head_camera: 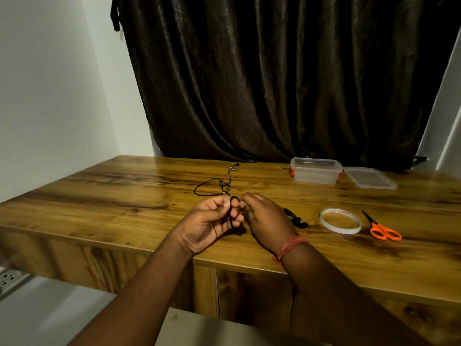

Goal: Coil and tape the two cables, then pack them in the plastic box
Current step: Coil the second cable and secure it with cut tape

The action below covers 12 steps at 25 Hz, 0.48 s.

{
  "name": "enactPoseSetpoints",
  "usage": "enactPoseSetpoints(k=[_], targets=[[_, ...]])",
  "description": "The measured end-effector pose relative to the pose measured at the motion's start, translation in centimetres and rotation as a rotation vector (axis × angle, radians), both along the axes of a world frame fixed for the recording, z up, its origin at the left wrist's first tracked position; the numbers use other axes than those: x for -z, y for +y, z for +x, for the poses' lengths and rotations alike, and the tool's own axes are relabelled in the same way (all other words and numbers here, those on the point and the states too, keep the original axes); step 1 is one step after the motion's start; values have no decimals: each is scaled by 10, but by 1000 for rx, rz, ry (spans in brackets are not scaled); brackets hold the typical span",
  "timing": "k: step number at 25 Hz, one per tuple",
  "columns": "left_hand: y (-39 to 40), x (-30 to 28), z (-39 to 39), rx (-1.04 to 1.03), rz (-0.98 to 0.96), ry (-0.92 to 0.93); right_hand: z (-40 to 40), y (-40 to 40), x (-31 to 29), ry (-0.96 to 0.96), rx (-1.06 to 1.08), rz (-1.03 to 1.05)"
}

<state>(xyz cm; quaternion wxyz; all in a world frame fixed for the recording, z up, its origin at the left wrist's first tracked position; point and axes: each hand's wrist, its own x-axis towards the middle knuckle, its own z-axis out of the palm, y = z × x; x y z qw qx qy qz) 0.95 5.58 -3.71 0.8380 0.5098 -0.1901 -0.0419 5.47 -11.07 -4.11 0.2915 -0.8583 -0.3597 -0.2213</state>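
Second cable point(295, 218) — a dark bundle — mostly hidden behind right hand point(268, 219).

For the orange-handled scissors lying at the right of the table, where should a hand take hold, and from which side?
Grip the scissors by the orange loop handles, coming from the near table edge. They lie flat and closed, handles toward the person, blade tips pointing away toward the lid. The tape roll lies just to their left, apart, so approaching from the near right likely keeps clear of it.
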Motion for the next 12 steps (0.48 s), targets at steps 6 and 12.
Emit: enactPoseSetpoints(k=[6,12], targets=[[0,-2,5,-254,-204,-8,-4,11,1,-98,-64,-316],[-10,7,18,-567,8,-24,-10,9,0,-214,-71,-261]])
